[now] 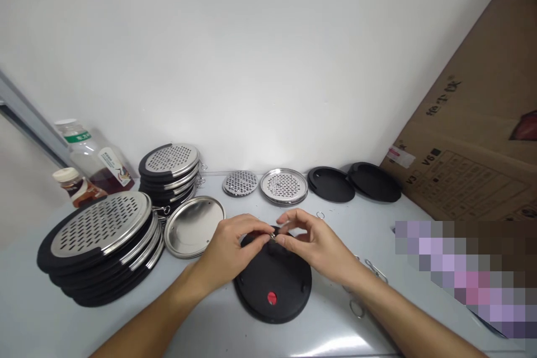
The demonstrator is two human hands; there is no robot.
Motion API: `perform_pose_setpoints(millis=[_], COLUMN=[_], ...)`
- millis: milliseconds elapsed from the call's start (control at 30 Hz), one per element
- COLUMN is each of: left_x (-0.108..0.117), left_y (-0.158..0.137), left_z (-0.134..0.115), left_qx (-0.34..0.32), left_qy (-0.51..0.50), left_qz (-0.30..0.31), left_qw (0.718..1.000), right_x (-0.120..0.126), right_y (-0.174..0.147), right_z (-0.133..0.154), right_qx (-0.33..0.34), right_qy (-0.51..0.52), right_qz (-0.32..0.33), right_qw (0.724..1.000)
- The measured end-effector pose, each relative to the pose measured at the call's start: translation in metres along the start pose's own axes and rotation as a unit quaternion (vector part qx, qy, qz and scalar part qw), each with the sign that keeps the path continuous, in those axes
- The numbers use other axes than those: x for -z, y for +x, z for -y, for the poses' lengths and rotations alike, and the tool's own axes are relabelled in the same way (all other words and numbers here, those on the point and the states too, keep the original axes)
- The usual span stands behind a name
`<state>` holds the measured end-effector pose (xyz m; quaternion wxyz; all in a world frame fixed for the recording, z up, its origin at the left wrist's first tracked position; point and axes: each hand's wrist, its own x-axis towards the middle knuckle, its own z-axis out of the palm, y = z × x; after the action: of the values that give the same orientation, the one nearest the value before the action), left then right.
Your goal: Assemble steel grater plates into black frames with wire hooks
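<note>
A round black disc point(274, 291) with a red spot near its front edge lies flat on the table before me. Over its far edge, my left hand point(237, 243) pinches a small shiny metal piece point(273, 236) between thumb and fingers. My right hand point(314, 243) meets it from the other side, with its thumb at the same piece and its fingers curled. The fingertips hide most of the piece, so its exact kind is unclear. Just left of my left hand rests a plain round metal plate point(195, 226) with a raised rim.
Stacks of black-rimmed round graters point(100, 224) point(170, 162) stand at left beside two bottles point(103, 162) point(75, 184). Along the wall lie perforated metal discs point(240, 183) point(284, 185) and black discs point(331, 183) point(375, 181). Wire rings point(357, 308) lie right, near a cardboard box point(465, 140).
</note>
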<state>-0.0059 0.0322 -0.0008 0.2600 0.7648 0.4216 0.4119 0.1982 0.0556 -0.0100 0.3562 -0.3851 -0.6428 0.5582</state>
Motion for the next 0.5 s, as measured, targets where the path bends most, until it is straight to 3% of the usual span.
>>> perform_pose_setpoints(millis=[100, 200, 333, 500], left_x=[-0.001, -0.003, -0.006, -0.016], left_y=[0.009, 0.016, 0.018, 0.013], left_z=[-0.003, -0.007, 0.001, 0.025], left_qx=[-0.058, -0.046, 0.030, 0.049], left_qy=[0.017, 0.034, 0.038, 0.046], left_qz=[0.002, -0.033, -0.040, -0.051], left_qw=[0.998, 0.998, 0.998, 0.996], right_x=[0.004, 0.005, 0.006, 0.004], right_y=[0.004, 0.010, 0.013, 0.018], right_z=[0.000, -0.005, -0.015, -0.025], right_qx=[0.046, 0.040, 0.043, 0.145], right_qy=[0.061, 0.071, -0.031, -0.179], right_qz=[0.040, 0.026, -0.036, -0.089], right_qw=[0.996, 0.996, 0.998, 0.969])
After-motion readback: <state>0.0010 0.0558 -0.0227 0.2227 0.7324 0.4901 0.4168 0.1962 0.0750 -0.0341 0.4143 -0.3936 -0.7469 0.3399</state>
